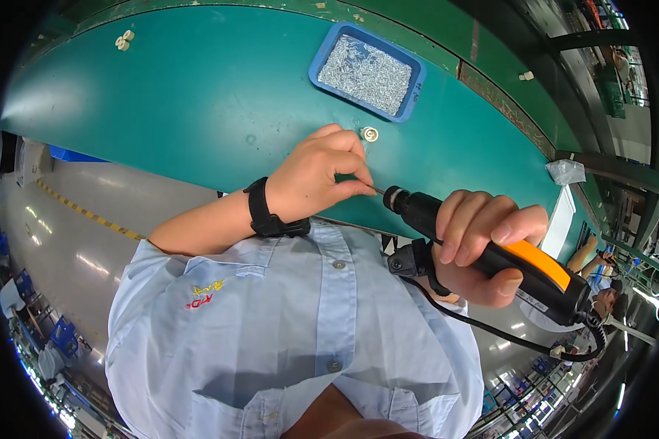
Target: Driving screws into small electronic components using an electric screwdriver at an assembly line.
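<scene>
My right hand is wrapped round a black electric screwdriver with an orange lever, which lies slantwise with its nose toward the left. From that nose a thin bit reaches the fingertips of my left hand. Thumb and forefinger of the left hand are pinched together at the bit's tip; whatever small piece may be between them is hidden. Just beyond these fingers a small cream round part sits on the green table. Farther back stands a blue tray full of small shiny metal pieces, probably screws.
Several cream parts lie at the far left of the table, and another cream piece rests beyond its back edge. A clear plastic bag lies at the right. The screwdriver's black cable loops below it. Another person's arm shows at the far right.
</scene>
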The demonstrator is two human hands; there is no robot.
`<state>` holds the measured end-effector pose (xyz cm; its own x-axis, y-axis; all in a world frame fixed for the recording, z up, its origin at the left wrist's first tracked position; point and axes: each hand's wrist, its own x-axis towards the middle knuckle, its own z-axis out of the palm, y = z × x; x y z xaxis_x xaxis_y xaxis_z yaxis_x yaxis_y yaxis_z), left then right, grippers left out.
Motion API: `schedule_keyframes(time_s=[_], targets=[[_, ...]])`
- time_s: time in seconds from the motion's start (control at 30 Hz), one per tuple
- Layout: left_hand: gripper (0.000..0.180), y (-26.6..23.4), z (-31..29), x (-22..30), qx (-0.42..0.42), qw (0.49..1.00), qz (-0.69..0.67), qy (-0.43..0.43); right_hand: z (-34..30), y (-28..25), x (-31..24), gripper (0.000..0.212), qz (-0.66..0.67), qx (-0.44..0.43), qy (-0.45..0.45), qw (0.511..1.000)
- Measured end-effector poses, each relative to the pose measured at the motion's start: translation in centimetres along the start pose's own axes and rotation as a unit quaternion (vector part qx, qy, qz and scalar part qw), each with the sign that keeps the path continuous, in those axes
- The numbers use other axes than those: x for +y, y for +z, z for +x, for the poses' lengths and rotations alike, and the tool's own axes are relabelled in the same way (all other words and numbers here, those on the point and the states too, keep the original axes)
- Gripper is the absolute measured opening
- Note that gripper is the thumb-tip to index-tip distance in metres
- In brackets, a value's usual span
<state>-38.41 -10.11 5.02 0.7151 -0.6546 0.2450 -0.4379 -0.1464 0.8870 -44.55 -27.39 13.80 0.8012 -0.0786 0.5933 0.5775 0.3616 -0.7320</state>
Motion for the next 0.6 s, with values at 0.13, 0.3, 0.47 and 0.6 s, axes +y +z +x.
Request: schedule_keyframes(time_s=[0.13,0.3,0.47,0.6], targets=[[0.017,0.1,0.4,-0.5,-0.028,0.999,-0.01,0.03,0.2,-0.1,0.0,0.039,-0.01,0.004,0.023,1.0],[0.024,-0.3,2.3,-0.9,0.064,0.998,-0.014,0.003,-0.1,-0.7,0.2,0.037,-0.088,0.051,0.05,0.994],[0.034,-0.3,3.5,-2.7,-0.006,0.999,0.01,-0.053,-0.5,-0.9,0.1,0.033,-0.141,0.092,0.047,0.985],[0.029,0.8,3.5,-5.0,-0.031,0.999,0.0,-0.025,-0.8,-0.9,0.0,0.032,-0.151,0.106,0.045,0.982]])
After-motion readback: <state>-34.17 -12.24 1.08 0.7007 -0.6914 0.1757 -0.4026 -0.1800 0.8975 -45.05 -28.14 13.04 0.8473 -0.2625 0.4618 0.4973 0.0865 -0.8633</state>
